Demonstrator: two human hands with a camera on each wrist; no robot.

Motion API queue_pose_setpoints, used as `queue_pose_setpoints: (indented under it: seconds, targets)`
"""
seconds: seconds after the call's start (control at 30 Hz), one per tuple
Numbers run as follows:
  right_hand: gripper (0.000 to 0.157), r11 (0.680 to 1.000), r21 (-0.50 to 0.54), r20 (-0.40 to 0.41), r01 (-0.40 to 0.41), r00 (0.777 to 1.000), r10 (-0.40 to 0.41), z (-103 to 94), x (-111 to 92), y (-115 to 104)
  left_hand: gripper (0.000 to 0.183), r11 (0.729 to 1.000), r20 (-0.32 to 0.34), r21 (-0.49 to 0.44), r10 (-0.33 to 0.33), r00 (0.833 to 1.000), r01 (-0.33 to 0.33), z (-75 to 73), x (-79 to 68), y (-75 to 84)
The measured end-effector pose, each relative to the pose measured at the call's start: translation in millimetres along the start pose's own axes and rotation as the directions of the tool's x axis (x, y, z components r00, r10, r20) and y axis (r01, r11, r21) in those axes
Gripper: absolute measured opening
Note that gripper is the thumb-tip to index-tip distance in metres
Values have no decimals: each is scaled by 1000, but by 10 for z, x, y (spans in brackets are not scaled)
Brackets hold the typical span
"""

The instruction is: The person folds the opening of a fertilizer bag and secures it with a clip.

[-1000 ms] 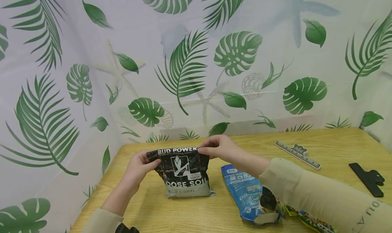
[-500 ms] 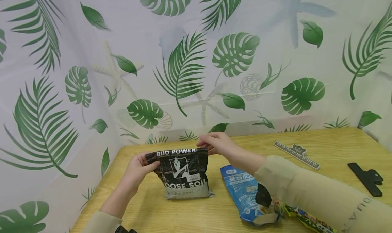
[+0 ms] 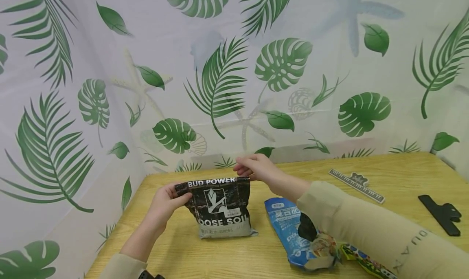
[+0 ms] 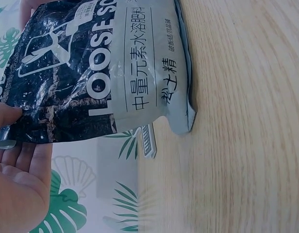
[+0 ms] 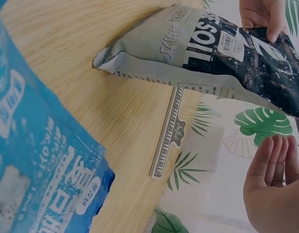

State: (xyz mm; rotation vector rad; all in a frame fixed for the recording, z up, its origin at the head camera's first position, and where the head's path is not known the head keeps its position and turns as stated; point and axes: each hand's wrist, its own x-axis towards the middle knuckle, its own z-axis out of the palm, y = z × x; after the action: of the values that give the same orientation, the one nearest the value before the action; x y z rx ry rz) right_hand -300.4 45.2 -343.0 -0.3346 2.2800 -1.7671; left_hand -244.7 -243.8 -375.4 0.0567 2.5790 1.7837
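A black and grey soil bag (image 3: 220,207) with "LOOSE SOIL" lettering stands upright on the table. My left hand (image 3: 163,201) pinches its top left corner, the thumb in front and the fingers behind. My right hand (image 3: 258,168) is at the top right corner, its extended fingers behind the top edge. In the right wrist view, the fingers of the right hand (image 5: 275,179) look straight, with a gap to the bag (image 5: 212,53). The back of the bag's top is hidden in the head view.
A blue bag (image 3: 289,234) lies under my right forearm, with a yellow-green packet (image 3: 366,262) beside it. A keyboard-patterned clip (image 3: 357,185) and a black clip (image 3: 439,215) lie to the right. Another patterned clip (image 5: 170,131) shows behind the soil bag. Leaf-print cloth walls enclose the wooden table.
My right hand has let go of the bag's top right corner, and its thumb has come up off the front. The fingers now sit behind the edge. My left hand keeps its pinch.
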Motion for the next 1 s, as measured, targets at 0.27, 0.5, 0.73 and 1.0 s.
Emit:
queue_pose_setpoints:
  seconds: [0.27, 0.5, 0.73, 1.0]
  targets:
    - [43, 1000, 3, -4, -13, 1000, 14, 1, 36, -1, 23, 1000, -1, 4, -1, 1000, 1, -14, 13, 10]
    - [43, 999, 34, -7, -26, 1000, 27, 13, 102, 8, 23, 1000, 5, 2, -4, 1000, 4, -16, -6, 27]
    - [41, 995, 97, -3, -22, 1000, 22, 20, 187, 59, 22, 1000, 11, -5, -8, 1000, 8, -22, -8, 3]
    - [43, 996, 85, -34, -28, 999, 31, -26, 332, 159, 21, 1000, 12, -2, 6, 1000, -6, -13, -15, -1]
